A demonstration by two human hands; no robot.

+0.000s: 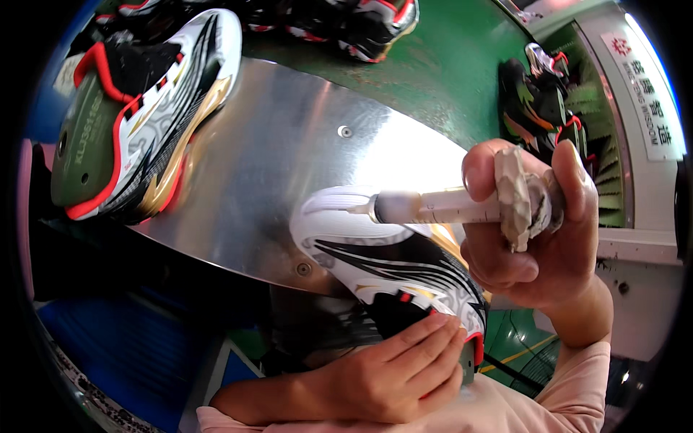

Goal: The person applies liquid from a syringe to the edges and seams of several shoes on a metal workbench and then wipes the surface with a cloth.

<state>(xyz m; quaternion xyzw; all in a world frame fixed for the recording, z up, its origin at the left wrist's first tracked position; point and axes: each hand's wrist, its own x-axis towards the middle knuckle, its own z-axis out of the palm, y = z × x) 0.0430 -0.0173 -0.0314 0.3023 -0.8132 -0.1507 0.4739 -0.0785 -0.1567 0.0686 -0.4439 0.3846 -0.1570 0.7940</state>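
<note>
My right hand (538, 231) is closed round a syringe (458, 206) with a crusted, pale flange and a partly filled, clear barrel. Its tip reaches the white toe of a sneaker (390, 249); whether it touches cannot be made out. This sneaker, white with black stripes, gold and red trim, lies tilted over the near edge of the metal plate. At its ankle end, my left hand (401, 368) grips it with fingers bent over the opening. A second sneaker (162, 115) of the same pattern, with a green last (86, 144) inside, rests at the plate's left end.
The shiny metal plate (245, 180) has screws (345, 132) set in it. Beyond lies a green surface (455, 79) with several dark sneakers (361, 29) along the back. More shoes (538, 101) stand at the right beside a white machine frame (642, 195). A blue object (123, 353) is at lower left.
</note>
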